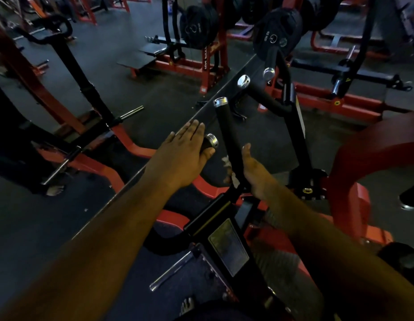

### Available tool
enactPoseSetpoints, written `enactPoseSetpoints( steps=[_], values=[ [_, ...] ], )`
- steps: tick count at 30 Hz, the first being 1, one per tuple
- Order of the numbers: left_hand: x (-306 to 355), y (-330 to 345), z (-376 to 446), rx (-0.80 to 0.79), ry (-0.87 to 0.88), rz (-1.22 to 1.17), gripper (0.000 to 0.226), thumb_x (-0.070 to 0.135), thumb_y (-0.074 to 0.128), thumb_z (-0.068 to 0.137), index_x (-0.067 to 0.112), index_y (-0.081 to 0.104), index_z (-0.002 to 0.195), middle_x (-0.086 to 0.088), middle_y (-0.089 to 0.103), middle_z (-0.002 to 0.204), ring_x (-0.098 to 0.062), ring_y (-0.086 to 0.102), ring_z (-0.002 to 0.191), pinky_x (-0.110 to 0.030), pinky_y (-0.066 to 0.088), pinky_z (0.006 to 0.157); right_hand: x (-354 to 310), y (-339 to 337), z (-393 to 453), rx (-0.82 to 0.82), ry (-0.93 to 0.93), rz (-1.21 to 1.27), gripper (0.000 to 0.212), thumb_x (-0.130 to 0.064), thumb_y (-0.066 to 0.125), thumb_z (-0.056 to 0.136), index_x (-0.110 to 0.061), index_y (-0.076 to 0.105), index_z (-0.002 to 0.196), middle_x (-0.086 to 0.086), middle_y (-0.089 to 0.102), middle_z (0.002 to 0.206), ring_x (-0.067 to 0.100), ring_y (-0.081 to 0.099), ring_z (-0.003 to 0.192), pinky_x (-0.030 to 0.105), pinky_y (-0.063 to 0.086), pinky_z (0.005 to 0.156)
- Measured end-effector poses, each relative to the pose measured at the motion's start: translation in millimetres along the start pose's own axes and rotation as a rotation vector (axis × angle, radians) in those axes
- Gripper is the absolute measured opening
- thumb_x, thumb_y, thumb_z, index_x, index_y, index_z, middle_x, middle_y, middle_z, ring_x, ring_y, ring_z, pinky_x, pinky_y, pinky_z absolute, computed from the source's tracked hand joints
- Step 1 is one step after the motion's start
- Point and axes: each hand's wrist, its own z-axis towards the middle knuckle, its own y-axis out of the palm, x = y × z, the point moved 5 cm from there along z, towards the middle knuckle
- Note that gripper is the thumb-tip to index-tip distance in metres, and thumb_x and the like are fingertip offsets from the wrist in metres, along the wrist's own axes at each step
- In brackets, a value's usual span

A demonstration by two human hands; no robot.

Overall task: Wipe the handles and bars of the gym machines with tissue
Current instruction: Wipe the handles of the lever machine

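White tissue [228, 166] half hidden, perhaps under right hand [253, 174]

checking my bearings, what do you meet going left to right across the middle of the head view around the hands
left hand flat on the short handle → its chrome end cap → long black handle → right hand holding tissue → red frame

Your left hand [186, 150] lies flat on a short handle [209, 142]. Your right hand [253, 172] holds tissue [229, 166] against the long bar [228, 135].
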Motion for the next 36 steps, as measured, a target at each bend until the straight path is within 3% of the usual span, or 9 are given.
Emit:
enactPoseSetpoints(
  steps=[6, 10, 15, 20, 23, 25, 30, 33, 36],
  values=[
    [-2.7, 4.1, 5.7, -0.023, 0.001, -0.015, 0.076, 0.059, 0.022, 0.102, 0.017, 0.008, 0.165, -0.003, 0.006, 0.173, -0.016, 0.005, 0.159, -0.045, 0.014, 0.128, 2.5, 1.7, -24.3, -0.099, -0.025, 0.291, 0.097, -0.086, 0.031, 0.077, -0.002, 0.068, 0.108, 0.016, 0.07, 0.093, 0.029, 0.066, 0.084, 0.046, 0.051, 0.094],
    [-0.9, 3.6, 3.5, 0.002, -0.003, 0.007, 0.073, 0.056, 0.025, 0.105, 0.016, 0.011, 0.165, -0.003, 0.008, 0.173, -0.017, 0.009, 0.159, -0.046, 0.016, 0.127, 1.8, 7.8, -26.5, 0.078, -0.024, 0.256, 0.099, -0.091, 0.043, 0.07, -0.006, 0.072, 0.11, 0.014, 0.072, 0.096, 0.027, 0.068, 0.08, 0.042, 0.057, 0.086],
    [-2.6, 3.3, 4.7, -0.026, 0.021, -0.05, 0.071, 0.053, 0.028, 0.107, 0.015, 0.012, 0.164, -0.003, 0.009, 0.173, -0.017, 0.008, 0.159, -0.044, 0.015, 0.126, 52.9, 22.9, -71.7, 0.181, 0.019, 0.262, 0.057, -0.055, 0.042, 0.103, -0.006, 0.07, 0.118, 0.014, 0.075, 0.116, 0.027, 0.073, 0.106, 0.04, 0.057, 0.092],
    [-4.7, -5.1, -13.2, -0.024, 0.101, 0.002, 0.062, 0.044, 0.024, 0.111, 0.018, 0.009, 0.165, -0.001, 0.006, 0.173, -0.016, 0.007, 0.159, -0.044, 0.005, 0.127, 71.7, 10.3, -108.5, 0.407, -0.137, 0.186, 0.033, -0.032, 0.06, 0.102, -0.002, 0.067, 0.115, 0.018, 0.074, 0.108, 0.039, 0.069, 0.102, 0.051, 0.051, 0.086],
    [-16.6, -4.3, -45.8, 0.006, 0.14, 0.077, 0.062, 0.042, 0.023, 0.11, 0.019, 0.006, 0.165, 0.001, 0.004, 0.173, -0.015, 0.008, 0.159, -0.045, 0.007, 0.128, 24.9, 15.7, -133.2, 0.624, -0.398, 0.177, 0.019, -0.02, 0.052, 0.107, -0.011, 0.067, 0.101, -0.002, 0.075, 0.09, 0.015, 0.071, 0.084, 0.032, 0.057, 0.072],
    [-31.4, 0.2, -71.1, 0.053, 0.148, 0.089, 0.062, 0.042, 0.02, 0.108, 0.02, 0.008, 0.165, 0.0, 0.007, 0.173, -0.016, 0.01, 0.159, -0.045, 0.009, 0.129, -5.6, 41.3, -132.6, 0.595, -0.479, 0.284, 0.02, -0.015, 0.05, 0.108, -0.005, 0.067, 0.114, 0.001, 0.075, 0.102, 0.016, 0.072, 0.095, 0.025, 0.059, 0.079],
    [-65.6, 15.1, -129.3, 0.196, 0.203, 0.011, 0.062, 0.039, 0.02, 0.106, 0.014, 0.02, 0.163, -0.004, 0.016, 0.171, -0.02, 0.017, 0.157, -0.044, 0.017, 0.126, -37.5, 142.5, -101.8, 0.447, -0.086, 0.632, 0.026, -0.029, 0.052, 0.107, -0.008, 0.067, 0.108, 0.008, 0.073, 0.092, 0.016, 0.072, 0.079, 0.03, 0.062, 0.064],
    [-79.7, 28.8, -157.7, 0.182, 0.194, -0.022, 0.065, 0.044, 0.018, 0.107, 0.018, 0.001, 0.164, 0.001, -0.003, 0.173, -0.014, 0.003, 0.158, -0.044, 0.01, 0.127, -62.0, 177.8, -109.1, 0.404, 0.002, 0.762, 0.047, -0.056, 0.049, 0.103, -0.012, 0.066, 0.108, 0.007, 0.073, 0.088, 0.019, 0.07, 0.074, 0.026, 0.054, 0.045],
    [-93.0, 40.6, -180.4, 0.175, 0.19, -0.025, 0.068, 0.049, 0.015, 0.105, 0.024, -0.013, 0.162, 0.003, -0.011, 0.172, -0.012, -0.003, 0.157, -0.045, 0.007, 0.129, -55.8, 193.3, -121.2, 0.385, 0.045, 0.615, 0.065, -0.071, 0.043, 0.097, -0.012, 0.065, 0.115, 0.006, 0.074, 0.086, 0.019, 0.071, 0.071, 0.027, 0.055, 0.051]
  ],
)
